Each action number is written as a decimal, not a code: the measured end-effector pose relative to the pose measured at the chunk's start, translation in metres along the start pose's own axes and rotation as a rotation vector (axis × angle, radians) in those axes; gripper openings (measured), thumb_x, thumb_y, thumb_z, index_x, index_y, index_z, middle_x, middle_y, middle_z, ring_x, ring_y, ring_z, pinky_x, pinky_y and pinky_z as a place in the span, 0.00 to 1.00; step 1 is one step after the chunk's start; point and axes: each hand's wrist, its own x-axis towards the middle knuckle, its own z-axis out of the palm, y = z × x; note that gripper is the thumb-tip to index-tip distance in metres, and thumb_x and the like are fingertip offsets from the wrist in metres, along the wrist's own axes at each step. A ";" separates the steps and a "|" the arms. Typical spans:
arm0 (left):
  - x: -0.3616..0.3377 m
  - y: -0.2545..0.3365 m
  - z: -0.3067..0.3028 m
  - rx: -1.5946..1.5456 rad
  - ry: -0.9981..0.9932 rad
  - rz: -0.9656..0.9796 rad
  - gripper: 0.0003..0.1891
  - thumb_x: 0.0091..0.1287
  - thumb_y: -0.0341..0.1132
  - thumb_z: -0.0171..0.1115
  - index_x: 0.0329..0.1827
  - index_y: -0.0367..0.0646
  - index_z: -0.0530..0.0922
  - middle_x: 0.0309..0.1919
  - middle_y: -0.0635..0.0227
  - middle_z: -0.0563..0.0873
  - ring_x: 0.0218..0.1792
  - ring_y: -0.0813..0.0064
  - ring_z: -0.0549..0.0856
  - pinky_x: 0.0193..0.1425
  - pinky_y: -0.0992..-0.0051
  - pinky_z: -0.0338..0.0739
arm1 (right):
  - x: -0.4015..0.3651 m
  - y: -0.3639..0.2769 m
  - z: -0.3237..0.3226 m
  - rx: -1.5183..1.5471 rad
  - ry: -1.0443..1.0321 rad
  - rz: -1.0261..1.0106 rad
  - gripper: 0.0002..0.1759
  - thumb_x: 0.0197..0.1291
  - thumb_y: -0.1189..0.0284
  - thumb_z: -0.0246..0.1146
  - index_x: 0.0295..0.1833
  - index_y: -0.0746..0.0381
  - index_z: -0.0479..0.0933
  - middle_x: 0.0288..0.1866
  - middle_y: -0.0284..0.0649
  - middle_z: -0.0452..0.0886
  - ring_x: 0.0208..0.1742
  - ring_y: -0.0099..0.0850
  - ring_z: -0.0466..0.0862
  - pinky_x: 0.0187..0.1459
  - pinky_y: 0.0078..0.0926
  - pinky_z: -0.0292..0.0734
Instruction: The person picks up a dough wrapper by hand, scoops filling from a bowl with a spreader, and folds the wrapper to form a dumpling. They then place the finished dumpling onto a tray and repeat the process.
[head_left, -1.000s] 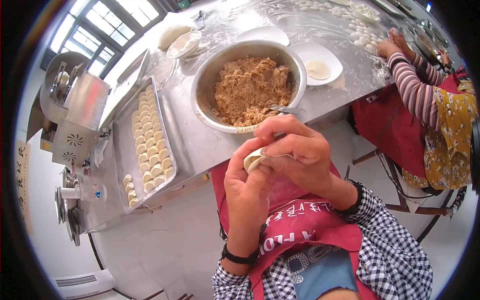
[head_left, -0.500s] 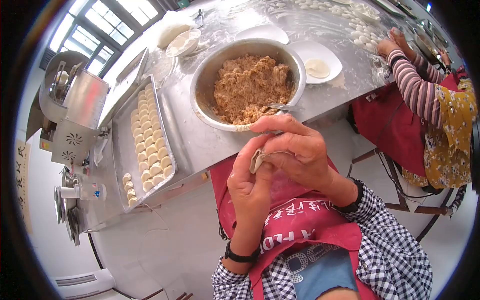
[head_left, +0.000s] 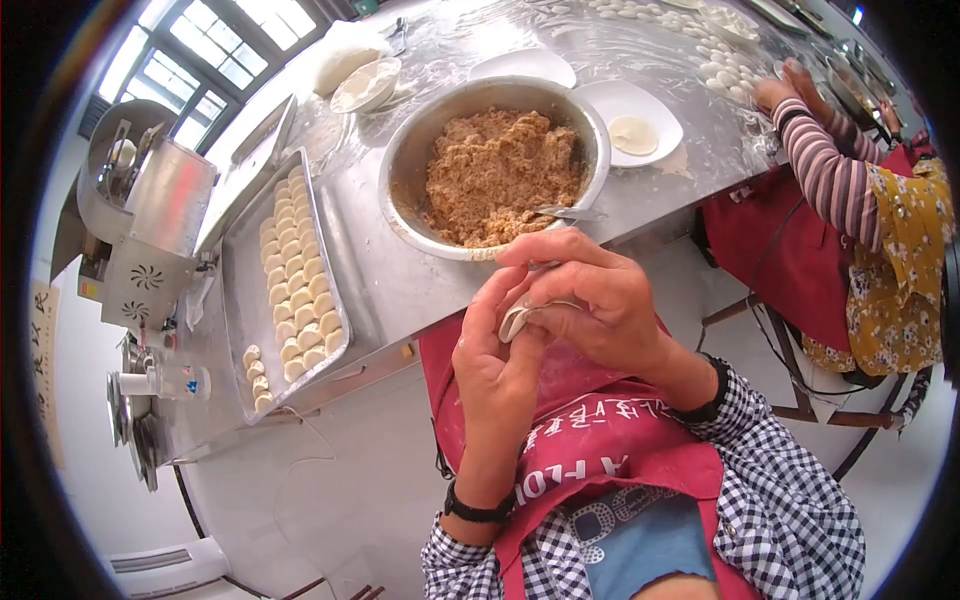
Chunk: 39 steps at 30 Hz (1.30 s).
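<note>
A folded piece of pale dough (head_left: pixel 516 318) is pinched between my two hands, in front of the red apron. My left hand (head_left: pixel 495 365) holds its left side between thumb and fingers. On its right side, my right hand (head_left: pixel 600 305) has its fingers curled over the dough edge. Just beyond my hands stands a large steel bowl (head_left: pixel 393 205) with brown minced filling (head_left: pixel 500 170) and a metal utensil (head_left: pixel 570 213) resting in it. A metal tray (head_left: pixel 237 300) on the left holds rows of dumplings (head_left: pixel 290 265).
Behind the bowl, a white plate (head_left: pixel 665 110) bears a round wrapper (head_left: pixel 633 135). A bowl of flour (head_left: pixel 366 86) stands at the back left. At right, a co-worker's hands (head_left: pixel 785 90) are beside small dough pieces (head_left: pixel 725 72). A steel machine (head_left: pixel 165 220) stands far left.
My fingers have shifted slightly around the dough, which now shows a smoother, more curved edge. The co-worker's hands have moved a little.
</note>
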 end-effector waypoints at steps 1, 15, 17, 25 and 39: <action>0.000 -0.001 0.001 -0.109 0.004 -0.040 0.20 0.64 0.23 0.53 0.60 0.32 0.66 0.52 0.58 0.77 0.51 0.74 0.78 0.53 0.78 0.75 | -0.001 0.000 0.001 -0.007 0.017 0.018 0.06 0.47 0.79 0.66 0.33 0.66 0.79 0.50 0.47 0.78 0.48 0.37 0.80 0.46 0.28 0.76; 0.002 -0.009 0.004 -0.383 0.035 -0.134 0.19 0.66 0.25 0.53 0.61 0.34 0.66 0.50 0.60 0.77 0.50 0.72 0.79 0.52 0.75 0.77 | 0.000 0.000 0.004 -0.116 0.058 -0.054 0.08 0.43 0.79 0.67 0.32 0.65 0.78 0.47 0.45 0.79 0.46 0.37 0.80 0.44 0.28 0.76; 0.002 -0.012 0.003 -0.099 0.029 -0.004 0.20 0.66 0.24 0.52 0.62 0.33 0.64 0.52 0.60 0.77 0.52 0.74 0.77 0.55 0.77 0.73 | 0.000 0.001 0.003 -0.120 0.053 -0.044 0.07 0.42 0.80 0.66 0.31 0.65 0.78 0.47 0.45 0.79 0.46 0.37 0.79 0.44 0.29 0.76; 0.003 -0.012 -0.003 0.173 -0.036 0.140 0.24 0.65 0.25 0.53 0.64 0.33 0.61 0.51 0.59 0.78 0.51 0.75 0.77 0.55 0.77 0.72 | 0.004 -0.004 0.002 0.000 0.051 0.077 0.06 0.44 0.79 0.65 0.31 0.65 0.78 0.48 0.44 0.79 0.48 0.38 0.79 0.48 0.31 0.74; 0.001 -0.009 0.003 -0.288 0.040 -0.192 0.18 0.66 0.24 0.52 0.59 0.32 0.67 0.49 0.60 0.78 0.48 0.75 0.79 0.48 0.78 0.77 | -0.007 -0.004 0.007 -0.107 0.128 0.080 0.04 0.47 0.78 0.64 0.32 0.65 0.79 0.48 0.44 0.79 0.51 0.38 0.79 0.49 0.30 0.75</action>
